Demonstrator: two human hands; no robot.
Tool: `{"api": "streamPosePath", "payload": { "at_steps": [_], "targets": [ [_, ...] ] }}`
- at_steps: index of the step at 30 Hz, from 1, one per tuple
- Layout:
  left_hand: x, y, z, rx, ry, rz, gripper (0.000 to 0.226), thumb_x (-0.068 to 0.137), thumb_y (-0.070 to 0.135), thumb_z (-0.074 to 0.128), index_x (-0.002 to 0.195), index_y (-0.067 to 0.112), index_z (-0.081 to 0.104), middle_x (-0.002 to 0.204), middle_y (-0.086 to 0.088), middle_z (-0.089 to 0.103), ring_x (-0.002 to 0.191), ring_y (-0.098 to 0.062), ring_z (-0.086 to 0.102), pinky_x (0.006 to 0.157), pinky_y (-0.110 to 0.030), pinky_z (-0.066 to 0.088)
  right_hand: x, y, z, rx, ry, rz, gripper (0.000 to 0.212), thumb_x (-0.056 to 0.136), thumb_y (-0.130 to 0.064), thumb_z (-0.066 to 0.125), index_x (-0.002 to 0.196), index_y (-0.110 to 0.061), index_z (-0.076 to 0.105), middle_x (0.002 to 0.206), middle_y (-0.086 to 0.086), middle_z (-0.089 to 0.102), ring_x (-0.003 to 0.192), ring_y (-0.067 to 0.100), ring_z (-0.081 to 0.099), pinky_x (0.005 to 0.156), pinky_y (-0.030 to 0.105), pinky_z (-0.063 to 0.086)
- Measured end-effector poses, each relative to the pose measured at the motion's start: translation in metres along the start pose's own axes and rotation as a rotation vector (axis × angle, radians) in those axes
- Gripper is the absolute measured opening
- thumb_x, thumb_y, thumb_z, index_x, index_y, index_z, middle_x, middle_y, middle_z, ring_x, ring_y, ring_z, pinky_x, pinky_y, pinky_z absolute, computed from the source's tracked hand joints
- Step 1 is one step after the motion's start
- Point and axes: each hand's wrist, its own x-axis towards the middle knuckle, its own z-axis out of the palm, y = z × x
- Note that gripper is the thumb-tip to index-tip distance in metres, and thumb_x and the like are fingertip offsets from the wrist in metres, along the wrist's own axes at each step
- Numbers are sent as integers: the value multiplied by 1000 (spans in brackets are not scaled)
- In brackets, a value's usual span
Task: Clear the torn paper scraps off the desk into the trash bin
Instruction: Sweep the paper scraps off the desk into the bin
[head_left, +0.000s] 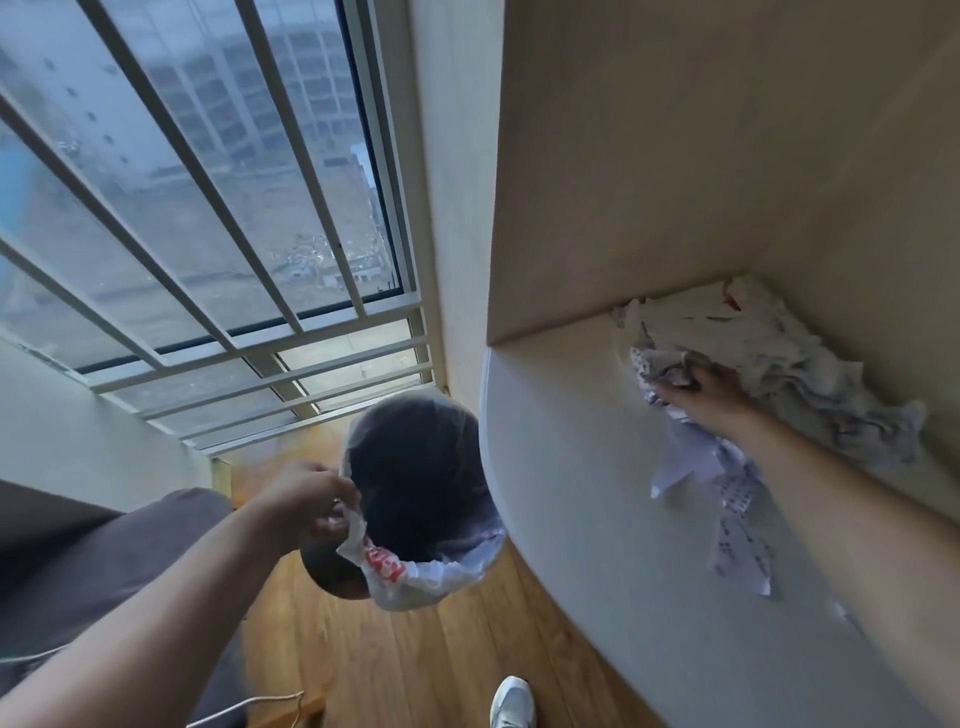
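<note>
A heap of torn paper scraps (748, 343) lies in the far corner of the white desk (587, 467), with more printed scraps (737, 514) trailing toward me under my forearm. My right hand (701, 387) rests on the heap, fingers closed around a crumpled wad of scraps. Left of the desk's rounded edge, a dark round trash bin (415, 473) lined with a white and red plastic bag (395, 571) is tilted toward the desk. My left hand (311, 504) pinches the bag's rim at the bin's near left side.
A barred window (208, 208) fills the upper left. A beige wall panel (675, 156) rises behind the desk. Wooden floor (415, 665) lies below, with my white shoe (511, 701) at the bottom and a grey seat (78, 545) with a white cord on the left.
</note>
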Motion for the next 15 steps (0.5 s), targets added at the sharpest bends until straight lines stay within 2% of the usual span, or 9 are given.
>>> {"api": "streamPosePath", "payload": {
  "at_steps": [5, 8, 11, 15],
  "targets": [
    [0, 1, 6, -14, -2, -8, 14, 81, -8, 68, 95, -9, 65, 99, -25, 63, 84, -36, 67, 45, -32, 57, -24, -35, 35, -15, -54, -101, 62, 79, -57, 61, 132, -27, 52, 141, 16, 46, 130, 33, 44, 108, 42, 37],
    [-3, 4, 8, -26, -17, -11, 16, 81, -9, 67, 97, -10, 64, 101, -26, 62, 85, -37, 67, 44, -32, 57, -42, -62, 54, 7, -67, -198, 63, 75, -56, 66, 130, -28, 55, 142, 11, 47, 133, 28, 41, 111, 40, 33],
    [-6, 7, 8, -25, -26, 1, 14, 81, -9, 67, 94, -11, 64, 99, -27, 62, 83, -37, 66, 42, -30, 56, -64, -86, 73, -25, -155, -229, 77, 71, -65, 64, 138, -34, 44, 151, 5, 33, 140, 26, 30, 115, 42, 28],
    [-11, 8, 9, -35, -37, 20, 8, 80, -10, 66, 89, -11, 65, 94, -26, 61, 81, -37, 66, 43, -29, 56, -98, -122, 107, -160, -263, -322, 87, 66, -80, 50, 143, -45, 27, 157, -2, 19, 143, 29, 20, 112, 54, 25]
  ]
}}
